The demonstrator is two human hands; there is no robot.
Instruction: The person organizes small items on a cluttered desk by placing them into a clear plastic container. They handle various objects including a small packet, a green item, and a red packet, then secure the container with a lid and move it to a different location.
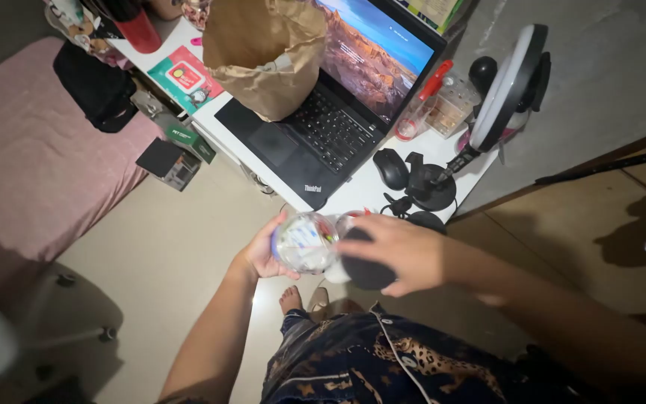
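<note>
Clear plastic bottle with label (304, 241) lies level, axis 9-to-3, above the lap. Left hand (263, 251) grips its base; right hand (398, 251), at 3, clasps a dark round pad (366, 271) against its neck end.

This is a bedroom at home, doubling as a small work corner. A bed with a pink cover (31, 142) sits right beside a white counter (353, 196) crowded with an open laptop (338, 97), a mouse (391, 167), a ring light (508, 86) and a crumpled paper bag (267, 52). The person wears patterned pyjamas (383, 359), barefoot on the tiled floor (166, 262).
</note>
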